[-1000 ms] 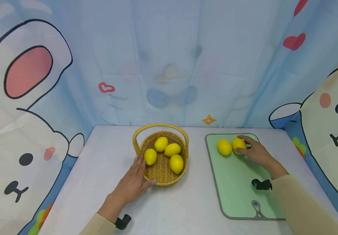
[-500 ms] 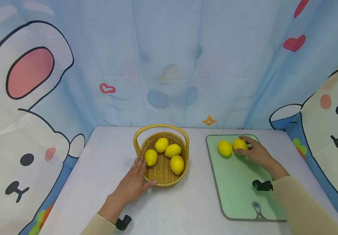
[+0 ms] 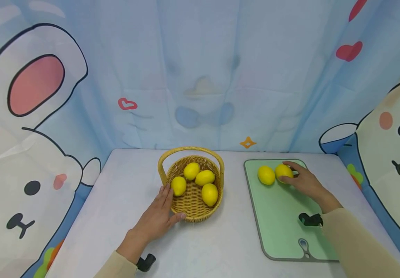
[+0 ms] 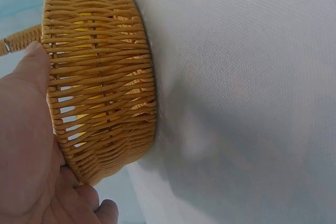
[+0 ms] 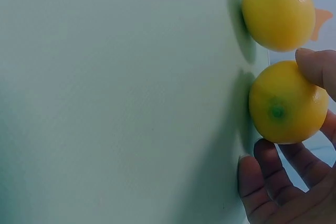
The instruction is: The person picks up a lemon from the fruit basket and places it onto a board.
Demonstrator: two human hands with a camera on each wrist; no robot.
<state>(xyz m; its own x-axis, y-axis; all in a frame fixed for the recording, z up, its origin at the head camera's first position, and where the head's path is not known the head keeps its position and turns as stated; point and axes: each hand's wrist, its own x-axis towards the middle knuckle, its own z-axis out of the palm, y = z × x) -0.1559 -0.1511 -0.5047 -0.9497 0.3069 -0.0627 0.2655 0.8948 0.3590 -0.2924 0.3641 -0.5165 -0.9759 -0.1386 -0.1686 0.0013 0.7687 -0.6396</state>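
Head view: on the bench (image 3: 231,239), we see the left hand (image 3: 156,217), fingers extended, touching the near left side of a wicker basket (image 3: 193,206) of four lemons (image 3: 205,178). At right, the right hand (image 3: 307,183) pinches a fifth lemon (image 3: 283,172) at a green board's (image 3: 283,220) far end. Left wrist view: thumb on the rim (image 4: 49,11). Right wrist view: a sixth lemon (image 5: 278,11) sits just beside.

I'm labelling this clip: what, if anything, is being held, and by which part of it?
The right grip holds the rightmost lemon by opposite sides. The left grip only rests against the basket.
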